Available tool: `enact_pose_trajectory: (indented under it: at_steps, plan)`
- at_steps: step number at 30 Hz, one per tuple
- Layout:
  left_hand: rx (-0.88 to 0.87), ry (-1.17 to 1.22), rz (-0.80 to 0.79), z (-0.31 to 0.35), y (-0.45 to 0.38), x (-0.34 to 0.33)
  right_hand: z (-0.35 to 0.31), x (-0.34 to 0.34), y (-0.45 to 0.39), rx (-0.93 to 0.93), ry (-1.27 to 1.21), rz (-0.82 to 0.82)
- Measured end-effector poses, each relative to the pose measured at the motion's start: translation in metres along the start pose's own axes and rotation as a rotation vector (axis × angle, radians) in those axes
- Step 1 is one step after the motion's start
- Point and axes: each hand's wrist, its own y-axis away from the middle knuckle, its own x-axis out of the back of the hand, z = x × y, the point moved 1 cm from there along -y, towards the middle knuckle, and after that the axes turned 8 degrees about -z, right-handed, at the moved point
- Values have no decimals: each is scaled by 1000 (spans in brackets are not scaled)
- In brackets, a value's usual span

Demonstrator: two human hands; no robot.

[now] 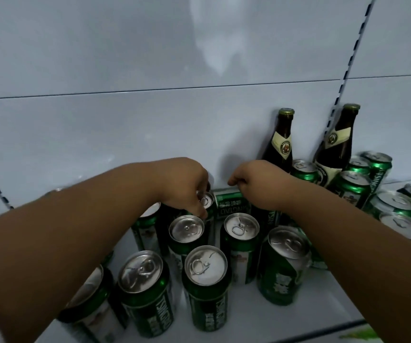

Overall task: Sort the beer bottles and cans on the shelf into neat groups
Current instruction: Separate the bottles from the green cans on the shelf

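Several green beer cans stand on the white shelf (286, 325) in front of me. My left hand (187, 186) reaches to the back and its curled fingers grip the top of an upright green can (208, 201). My right hand (254, 181) is curled over a green can lying on its side (231, 204) against the back wall; the fingertips are hidden. Two brown beer bottles (282, 142) (335, 154) with cream labels stand at the back right, among more green cans (353, 186).
The pale back panel (150, 120) rises right behind the cans. Slotted uprights run at the right (348, 73) and far left. A tilted can (283, 266) leans near my right forearm. More cans (402, 224) crowd the far right.
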Motion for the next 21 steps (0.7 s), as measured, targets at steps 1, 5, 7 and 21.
enact_pose_trajectory:
  at_steps: [1, 5, 7, 21]
  plan:
    - [-2, -11, -4, -1, 0, -2, 0, -1, -2, -11, 13, -17]
    - [-6, -72, -73, -2, -3, 2, 5, -1, -8, -57, 46, -47]
    - [9, -95, -103, 2, -8, 4, 9, 0, -8, -67, 53, -35]
    - [-9, -424, -91, 47, -81, 6, 40, -4, 11, -178, -134, 28]
